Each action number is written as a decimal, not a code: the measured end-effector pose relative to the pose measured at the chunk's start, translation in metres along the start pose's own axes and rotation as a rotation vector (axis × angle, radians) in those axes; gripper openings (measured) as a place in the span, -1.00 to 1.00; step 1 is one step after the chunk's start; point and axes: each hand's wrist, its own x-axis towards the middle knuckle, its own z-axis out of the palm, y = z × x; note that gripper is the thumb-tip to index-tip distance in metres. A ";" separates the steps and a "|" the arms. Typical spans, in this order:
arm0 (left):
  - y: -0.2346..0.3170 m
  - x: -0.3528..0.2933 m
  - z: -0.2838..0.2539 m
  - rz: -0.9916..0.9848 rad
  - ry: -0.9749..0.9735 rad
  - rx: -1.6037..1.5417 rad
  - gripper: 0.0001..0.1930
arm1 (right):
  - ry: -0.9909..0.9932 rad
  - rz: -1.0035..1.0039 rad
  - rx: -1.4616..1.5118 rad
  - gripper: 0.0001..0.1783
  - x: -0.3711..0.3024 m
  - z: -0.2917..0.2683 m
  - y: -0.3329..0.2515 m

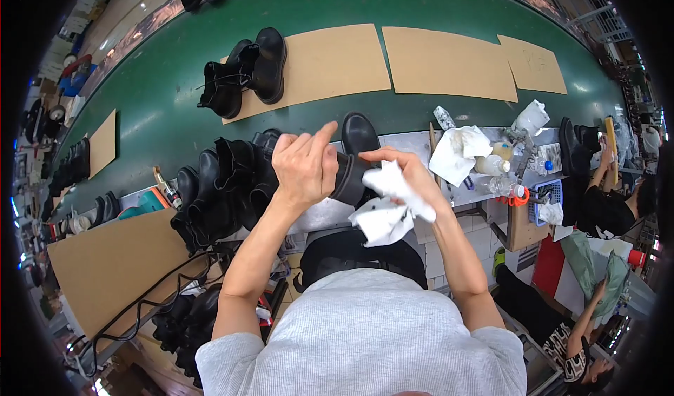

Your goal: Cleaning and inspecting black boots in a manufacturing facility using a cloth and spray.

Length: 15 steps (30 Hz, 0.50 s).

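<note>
A black leather boot (361, 133) sits at the near edge of the green table, right in front of me, its toe pointing away. My left hand (303, 166) is beside its left side, index finger stretched out and the other fingers curled in; whether they hold anything is hidden. Over the boot's right side, my right hand (413, 178) grips a crumpled white cloth (382, 217), blurred and marked with dark smudges. The cloth hangs in front of the boot's shaft, covering part of it. To the left of my left hand, several black boots (210, 192) stand crowded together.
A pair of black boots (246, 73) rests by a cardboard sheet (330, 62) on the green table (316, 3). To the right are a stained white cloth (460, 150), plastic bottles (493, 164) and a blue basket (547, 203). Co-workers (609, 203) work at far right.
</note>
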 end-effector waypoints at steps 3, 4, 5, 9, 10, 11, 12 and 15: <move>0.004 0.005 0.001 -0.004 0.003 0.001 -0.73 | 0.179 -0.392 -0.427 -0.45 -0.006 0.014 0.015; 0.005 0.006 0.001 0.001 -0.011 0.013 -0.73 | 0.207 -0.408 -0.461 -0.52 -0.004 0.012 0.015; 0.006 0.006 0.002 0.003 -0.013 0.012 -0.73 | 0.151 -0.257 -0.294 -0.63 0.001 0.004 0.013; 0.008 0.003 -0.001 0.029 -0.033 0.005 -0.73 | 0.037 0.058 0.216 -0.77 0.018 -0.011 0.019; 0.007 0.003 -0.001 0.023 -0.036 0.003 -0.73 | 0.010 0.060 0.226 -0.77 0.017 -0.009 0.016; 0.004 0.003 0.000 0.023 -0.037 0.004 -0.73 | 0.032 0.004 0.088 -0.76 0.009 -0.007 0.012; 0.001 0.001 0.000 -0.001 -0.024 0.013 -0.73 | 0.047 -0.048 -0.051 -0.72 -0.001 0.003 -0.001; 0.003 0.005 0.004 -0.007 -0.015 0.012 -0.73 | 0.251 -0.436 -0.488 -0.60 -0.002 0.017 0.015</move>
